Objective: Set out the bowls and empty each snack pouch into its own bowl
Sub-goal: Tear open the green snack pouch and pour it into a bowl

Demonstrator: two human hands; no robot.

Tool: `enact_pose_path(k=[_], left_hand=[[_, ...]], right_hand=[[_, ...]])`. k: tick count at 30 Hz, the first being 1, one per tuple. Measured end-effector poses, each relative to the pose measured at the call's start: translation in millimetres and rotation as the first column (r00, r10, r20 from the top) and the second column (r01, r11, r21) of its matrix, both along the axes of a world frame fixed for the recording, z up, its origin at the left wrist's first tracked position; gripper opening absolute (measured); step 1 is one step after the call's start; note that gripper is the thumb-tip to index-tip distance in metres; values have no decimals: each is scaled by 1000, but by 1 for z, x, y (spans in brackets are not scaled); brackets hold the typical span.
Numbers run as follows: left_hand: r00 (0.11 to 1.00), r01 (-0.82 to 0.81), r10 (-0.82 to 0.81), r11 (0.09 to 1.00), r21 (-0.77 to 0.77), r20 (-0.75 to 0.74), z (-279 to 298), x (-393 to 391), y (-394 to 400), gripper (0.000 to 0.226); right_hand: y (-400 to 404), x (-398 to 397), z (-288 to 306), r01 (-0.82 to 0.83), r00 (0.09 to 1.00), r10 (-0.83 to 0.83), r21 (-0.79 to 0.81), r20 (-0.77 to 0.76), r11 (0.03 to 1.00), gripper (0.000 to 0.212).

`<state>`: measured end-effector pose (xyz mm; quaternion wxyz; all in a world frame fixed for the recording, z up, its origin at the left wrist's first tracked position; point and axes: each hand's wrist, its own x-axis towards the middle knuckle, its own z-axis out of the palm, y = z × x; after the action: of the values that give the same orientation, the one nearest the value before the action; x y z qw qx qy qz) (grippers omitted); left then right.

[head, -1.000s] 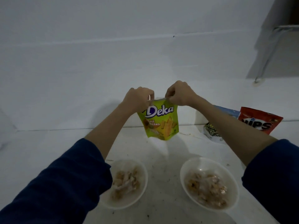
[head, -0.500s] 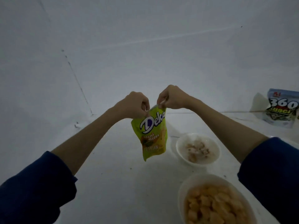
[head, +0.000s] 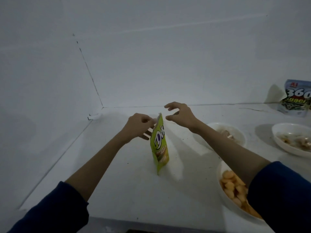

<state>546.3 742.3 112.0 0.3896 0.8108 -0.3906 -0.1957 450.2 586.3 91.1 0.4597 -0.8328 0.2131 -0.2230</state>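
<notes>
A green Deka snack pouch [head: 159, 145] stands upright near the middle of the white counter [head: 117, 182], its bottom on the surface. My left hand [head: 138, 127] pinches its top left corner. My right hand [head: 180, 115] hovers just right of the pouch top, fingers spread and curved, holding nothing. Three white bowls stand to the right: one with orange round snacks [head: 235, 189] near my right sleeve, one with pale snacks [head: 230, 133] partly behind my right forearm, and a third [head: 292, 138] at the far right.
A grey 360 Kuaci pouch [head: 296, 98] leans against the back wall at the far right. White walls meet in a corner [head: 102, 106] behind the counter's left end. The counter's front edge [head: 151, 219] runs along the bottom.
The pouch came down from mid-air and now stands on the counter. My right hand let go of its top and opened. The view swung so the bowls lie further right.
</notes>
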Motion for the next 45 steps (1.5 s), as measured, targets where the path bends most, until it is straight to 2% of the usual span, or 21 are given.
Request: enact_pose_path(k=[2, 5, 9, 18, 22, 26, 29, 33, 35, 39, 45], left_hand=[[999, -24, 23, 999, -29, -44, 0, 7, 1, 29], [998, -7, 6, 1000, -12, -61, -2, 14, -2, 27], [996, 13, -14, 1000, -10, -83, -3, 16, -8, 22], [993, 20, -27, 997, -69, -114, -5, 19, -21, 14], [991, -13, -7, 989, -150, -132, -12, 17, -21, 4], [981, -60, 14, 971, -231, -194, -23, 14, -19, 3], [972, -79, 15, 960, -269, -233, -27, 12, -19, 9], [950, -47, -40, 962, -269, -309, -26, 12, -21, 3], [942, -58, -37, 961, -270, -333, -26, 16, -24, 11], [933, -87, -20, 956, -280, -358, -26, 24, -33, 21], [922, -137, 0, 935, -327, -386, -32, 28, -37, 19]], right_hand=[[6, 2, 0, 44, 999, -42, 111, -21, 993, 19], [16, 8, 0, 39, 989, -20, 130, -149, 991, 24], [25, 14, -1, 41, 982, -14, 141, -187, 989, 24], [27, 15, -1, 71, 987, -35, 234, -156, 970, 18], [25, 13, 0, 66, 991, -28, 289, -133, 955, 13], [24, 13, 0, 71, 993, -42, 278, -108, 958, 19], [20, 12, -3, 64, 996, -41, 311, -83, 948, 17], [12, 13, -6, 83, 996, -68, 357, -54, 930, 18], [12, 15, -6, 86, 996, -67, 357, -63, 930, 16], [13, 20, -9, 99, 994, -80, 358, -69, 929, 14], [8, 23, -8, 137, 991, -129, 356, -45, 924, 20]])
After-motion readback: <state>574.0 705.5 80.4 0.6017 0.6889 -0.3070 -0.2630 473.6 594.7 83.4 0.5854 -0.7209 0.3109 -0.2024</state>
